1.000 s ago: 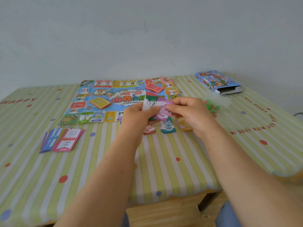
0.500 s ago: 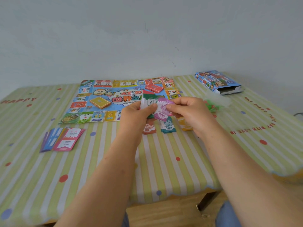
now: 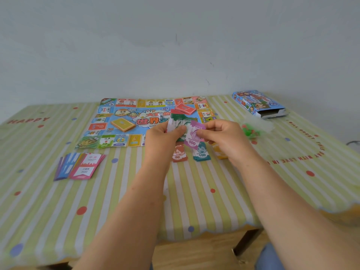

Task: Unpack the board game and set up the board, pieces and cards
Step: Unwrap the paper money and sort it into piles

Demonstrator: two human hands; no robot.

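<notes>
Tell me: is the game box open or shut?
Open. The game box lies flat with its near end gaping, dark inside; contents cannot be told.

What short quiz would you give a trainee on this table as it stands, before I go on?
1. True or false: the box lies off the board, on its right.
2. The left hand holds a fan of notes. Which number is on the purple note in the grip of the right hand? A 50, B 100, C 500.
3. Fill in: on the board lie an orange deck and a ___ deck.

Key: 1 true; 2 C; 3 red, the red deck near the board's far right corner.
</notes>
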